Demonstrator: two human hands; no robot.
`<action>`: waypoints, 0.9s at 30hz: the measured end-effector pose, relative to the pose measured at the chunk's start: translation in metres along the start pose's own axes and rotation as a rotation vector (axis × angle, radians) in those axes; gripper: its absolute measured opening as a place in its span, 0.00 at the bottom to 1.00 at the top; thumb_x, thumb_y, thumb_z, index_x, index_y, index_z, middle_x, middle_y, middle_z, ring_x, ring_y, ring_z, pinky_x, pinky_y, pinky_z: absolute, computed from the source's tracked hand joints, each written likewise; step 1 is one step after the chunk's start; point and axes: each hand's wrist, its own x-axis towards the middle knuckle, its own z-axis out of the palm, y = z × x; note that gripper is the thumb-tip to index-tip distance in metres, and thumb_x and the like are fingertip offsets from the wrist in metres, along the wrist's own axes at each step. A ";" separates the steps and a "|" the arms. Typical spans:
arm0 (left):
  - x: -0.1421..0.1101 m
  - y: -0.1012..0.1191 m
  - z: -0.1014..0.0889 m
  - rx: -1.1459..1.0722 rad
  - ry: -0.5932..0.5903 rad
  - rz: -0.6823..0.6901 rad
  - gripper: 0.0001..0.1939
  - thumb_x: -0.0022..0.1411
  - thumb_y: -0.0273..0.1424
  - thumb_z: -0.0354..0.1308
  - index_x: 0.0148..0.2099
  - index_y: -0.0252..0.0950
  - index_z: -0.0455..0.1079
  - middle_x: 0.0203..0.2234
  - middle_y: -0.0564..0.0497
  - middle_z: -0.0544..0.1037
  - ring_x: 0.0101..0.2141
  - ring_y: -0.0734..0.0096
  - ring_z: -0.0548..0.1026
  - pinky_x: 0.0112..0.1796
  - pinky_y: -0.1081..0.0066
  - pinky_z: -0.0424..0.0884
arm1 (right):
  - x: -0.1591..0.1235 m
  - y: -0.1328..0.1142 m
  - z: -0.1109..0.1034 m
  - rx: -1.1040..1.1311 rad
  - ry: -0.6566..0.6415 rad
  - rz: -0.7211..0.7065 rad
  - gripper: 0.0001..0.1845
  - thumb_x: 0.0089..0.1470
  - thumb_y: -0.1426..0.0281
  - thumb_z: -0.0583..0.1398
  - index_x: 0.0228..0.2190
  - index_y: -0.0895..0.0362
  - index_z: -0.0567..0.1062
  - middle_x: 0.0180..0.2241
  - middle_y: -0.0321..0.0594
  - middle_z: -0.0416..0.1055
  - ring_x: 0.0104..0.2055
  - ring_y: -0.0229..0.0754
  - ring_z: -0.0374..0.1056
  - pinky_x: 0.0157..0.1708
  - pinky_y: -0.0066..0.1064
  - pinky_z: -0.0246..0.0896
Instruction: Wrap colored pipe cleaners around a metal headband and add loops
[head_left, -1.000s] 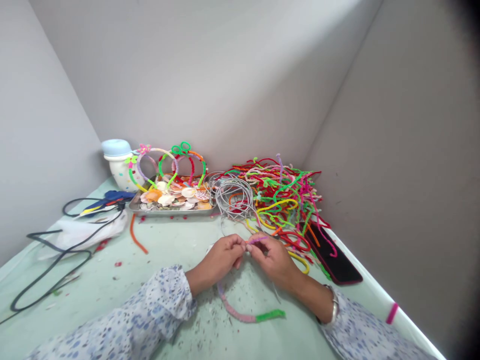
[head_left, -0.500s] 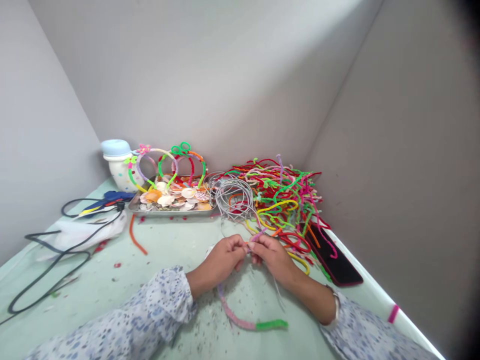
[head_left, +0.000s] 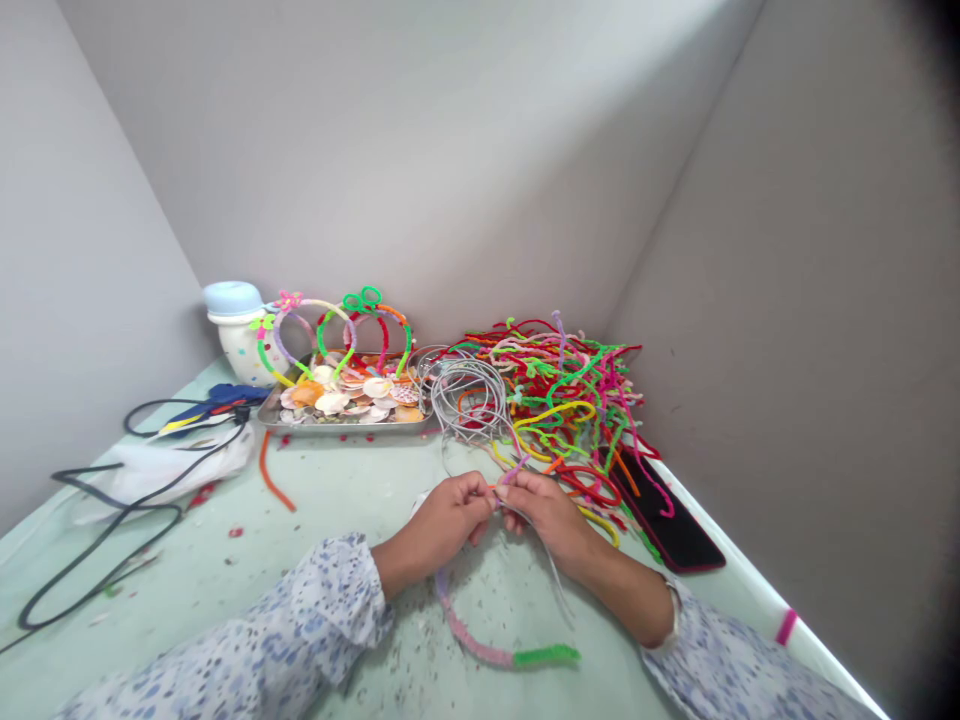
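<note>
My left hand (head_left: 446, 520) and my right hand (head_left: 544, 515) meet at the middle, both pinching a thin wire headband frame (head_left: 469, 635) at the point where a lilac pipe cleaner (head_left: 511, 474) winds around it. The frame curves down towards me, wrapped in pink with a green pipe cleaner section (head_left: 545, 655) at its end. A bare silvery wire end (head_left: 559, 590) hangs below my right hand. My fingers hide the wrapping point itself.
Behind my hands lie a tangled pile of coloured pipe cleaners (head_left: 562, 400), loops of bare wire (head_left: 469, 400), and a metal tray of seashells (head_left: 345, 425) with finished headbands (head_left: 337, 325). A phone (head_left: 667, 515), glue gun (head_left: 214, 400) and black cord (head_left: 97, 565) lie around them.
My right hand has shifted slightly left and up. The lilac pipe cleaner now points more upward, and the green end of the headband has swung a little towards me.
</note>
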 end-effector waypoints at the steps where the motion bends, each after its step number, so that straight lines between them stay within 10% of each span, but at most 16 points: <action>1: 0.000 0.000 0.000 0.002 -0.003 -0.001 0.07 0.58 0.31 0.51 0.29 0.35 0.63 0.13 0.60 0.62 0.15 0.80 0.56 0.20 0.77 0.52 | 0.000 0.000 0.000 -0.002 -0.002 -0.005 0.11 0.50 0.63 0.59 0.25 0.59 0.69 0.16 0.32 0.66 0.19 0.33 0.60 0.21 0.25 0.55; 27: 0.002 -0.007 -0.001 -0.056 0.078 -0.056 0.07 0.56 0.32 0.51 0.29 0.35 0.65 0.11 0.59 0.62 0.14 0.80 0.56 0.18 0.77 0.50 | -0.012 -0.006 -0.004 -0.517 0.046 -0.601 0.07 0.58 0.73 0.56 0.30 0.55 0.74 0.30 0.37 0.69 0.35 0.40 0.66 0.36 0.31 0.61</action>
